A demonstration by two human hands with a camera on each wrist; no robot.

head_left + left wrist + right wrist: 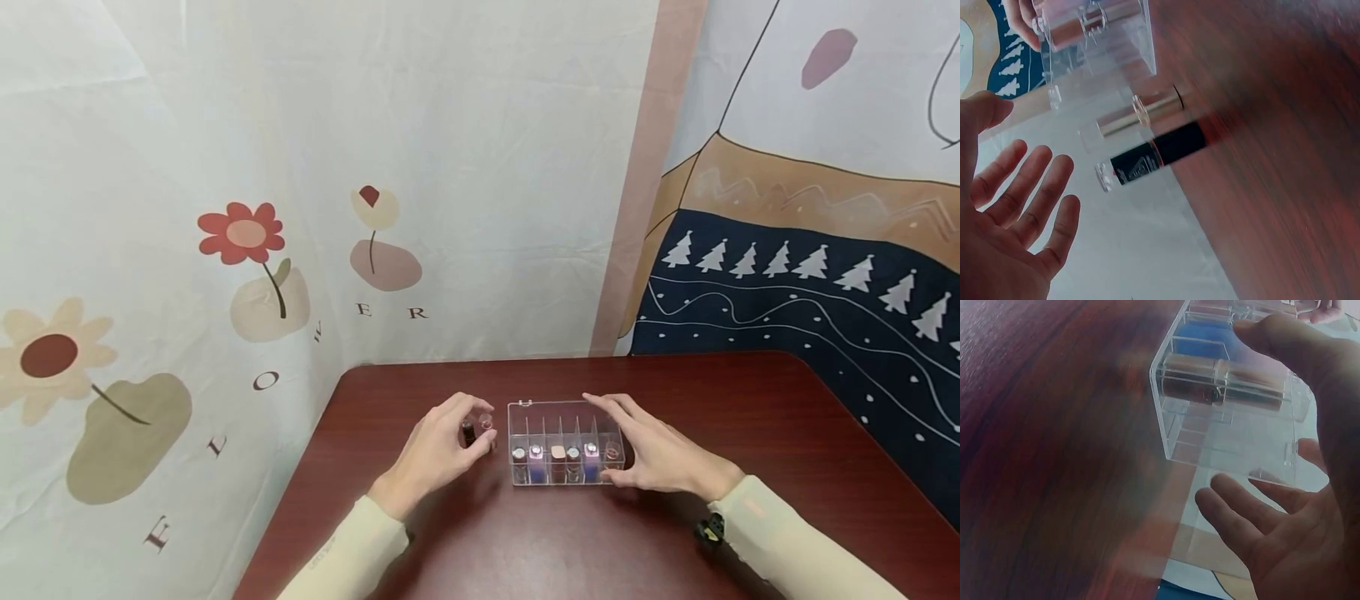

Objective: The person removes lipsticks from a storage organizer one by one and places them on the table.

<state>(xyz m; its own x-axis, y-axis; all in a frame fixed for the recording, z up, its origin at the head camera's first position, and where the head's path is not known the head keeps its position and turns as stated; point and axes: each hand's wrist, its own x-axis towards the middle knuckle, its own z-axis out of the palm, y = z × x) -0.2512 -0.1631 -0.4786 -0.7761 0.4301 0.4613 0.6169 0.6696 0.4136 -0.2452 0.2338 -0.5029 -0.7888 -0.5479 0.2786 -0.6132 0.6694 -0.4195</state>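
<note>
A clear acrylic organizer (pixel 567 467) stands on the table, its front compartments holding several lipstick-like tubes and small bottles with pink, blue and brown tones. My right hand (pixel 663 450) grips its right end, thumb at the front and index finger along the back edge. In the right wrist view, a brown tube (pixel 1222 381) fills the end compartment, close by the thumb. To the organizer's left stand a black lipstick tube (pixel 1160 153) and a clear-capped rose-gold tube (pixel 1141 115), side by side. My left hand (pixel 442 446) curves loosely around their left side, fingers apart from both tubes.
The dark red wooden table (pixel 525 550) has its back edge against a white flower-printed cloth (pixel 487 208). A navy cloth with white trees (pixel 810 300) hangs at the right. A dark wrist device (pixel 709 529) sits below the right sleeve.
</note>
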